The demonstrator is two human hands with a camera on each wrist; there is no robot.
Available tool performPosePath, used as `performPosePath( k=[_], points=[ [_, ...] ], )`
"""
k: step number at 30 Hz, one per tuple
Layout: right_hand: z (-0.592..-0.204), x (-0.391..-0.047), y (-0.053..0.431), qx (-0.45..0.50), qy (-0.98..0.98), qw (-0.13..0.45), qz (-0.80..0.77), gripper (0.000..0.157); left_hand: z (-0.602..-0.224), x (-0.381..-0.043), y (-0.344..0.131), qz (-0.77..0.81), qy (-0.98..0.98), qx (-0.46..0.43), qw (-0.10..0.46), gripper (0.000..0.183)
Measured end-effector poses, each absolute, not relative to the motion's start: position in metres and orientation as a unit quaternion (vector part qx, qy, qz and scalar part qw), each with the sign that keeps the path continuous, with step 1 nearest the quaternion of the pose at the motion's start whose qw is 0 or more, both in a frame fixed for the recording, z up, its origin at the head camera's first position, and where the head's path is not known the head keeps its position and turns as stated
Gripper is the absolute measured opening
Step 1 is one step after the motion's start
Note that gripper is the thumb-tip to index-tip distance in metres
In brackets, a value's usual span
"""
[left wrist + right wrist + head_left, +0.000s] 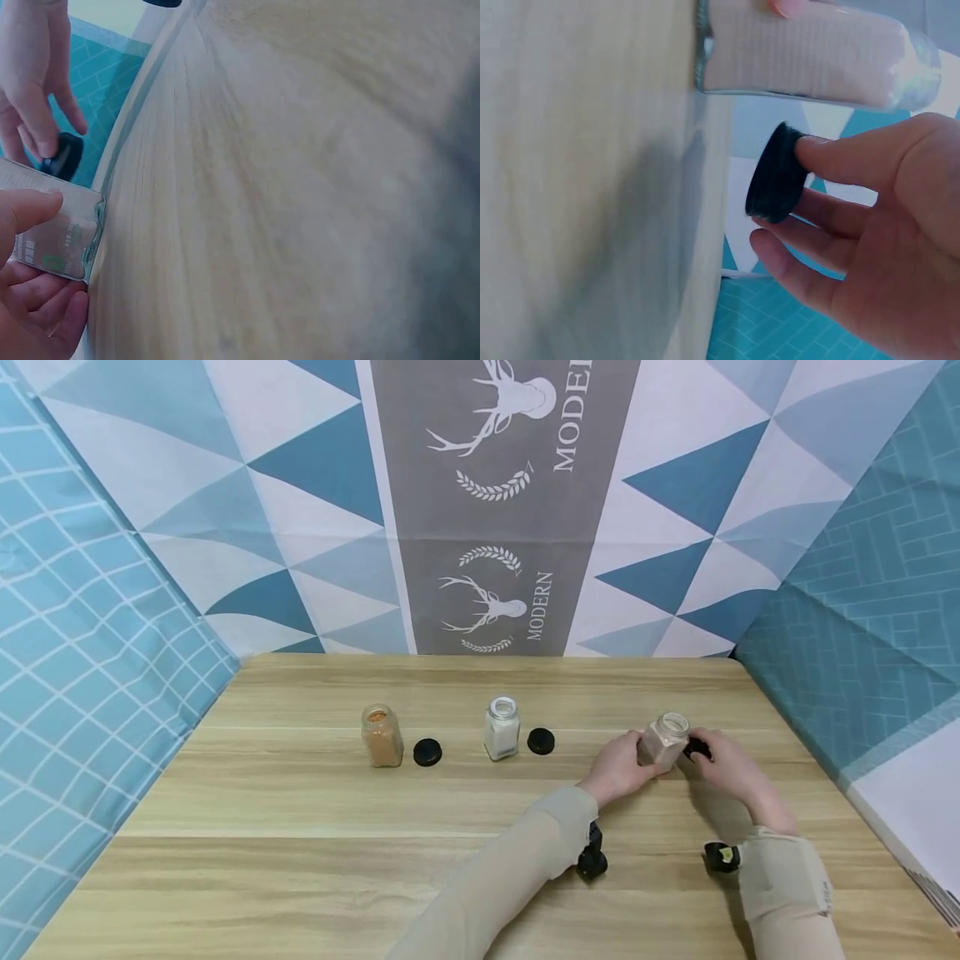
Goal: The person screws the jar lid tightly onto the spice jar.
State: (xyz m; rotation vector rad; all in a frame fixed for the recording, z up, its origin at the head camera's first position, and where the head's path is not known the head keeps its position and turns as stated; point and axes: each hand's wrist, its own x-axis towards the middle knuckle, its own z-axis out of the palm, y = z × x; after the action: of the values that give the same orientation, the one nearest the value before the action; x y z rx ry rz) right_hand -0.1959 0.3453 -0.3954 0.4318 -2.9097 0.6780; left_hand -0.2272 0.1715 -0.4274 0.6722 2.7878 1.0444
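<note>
On the right side of the table, my left hand [621, 768] grips a glass jar [664, 742] of pale pinkish powder, its mouth uncovered. The jar stands upright with its base at the wood, as the right wrist view shows. Beside it, my right hand [731, 770] pinches a black lid [778, 174] between thumb and fingers. The lid is held tilted, off the table and apart from the jar. In the left wrist view, the thumb lies across the jar's labelled side [56, 225].
An uncovered jar of orange-brown powder [383, 739] stands at the left, a black lid [427, 752] beside it. Mid-table stands an uncovered jar of white powder [501, 731], with another black lid [541, 741] to its right. Patterned cloth walls [480, 510] enclose the table.
</note>
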Motion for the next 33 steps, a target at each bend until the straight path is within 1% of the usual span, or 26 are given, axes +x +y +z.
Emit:
performPosePath(
  k=[7,15,20,28,33],
  points=[
    [-0.38,-0.189,0.344,0.106,-0.957,0.082,0.257,0.036,-0.427,-0.228,0.172,0.332,0.915,0.226,0.046,0.053],
    [-0.367,-0.187,0.334,0.096,-0.948,0.114,0.282,0.043,-0.427,-0.227,0.17,0.339,0.912,0.226,0.049,0.051],
    [-0.361,-0.185,0.324,0.114,-0.942,0.135,0.284,0.042,-0.428,-0.227,0.17,0.337,0.913,0.228,0.043,0.049],
    [-0.359,-0.186,0.316,0.169,-0.937,0.162,0.259,0.037,-0.428,-0.227,0.17,0.341,0.91,0.233,0.046,0.048],
    [-0.361,-0.184,0.314,0.174,-0.936,0.173,0.252,0.035,-0.428,-0.227,0.17,0.349,0.906,0.234,0.047,0.049]
  ],
)
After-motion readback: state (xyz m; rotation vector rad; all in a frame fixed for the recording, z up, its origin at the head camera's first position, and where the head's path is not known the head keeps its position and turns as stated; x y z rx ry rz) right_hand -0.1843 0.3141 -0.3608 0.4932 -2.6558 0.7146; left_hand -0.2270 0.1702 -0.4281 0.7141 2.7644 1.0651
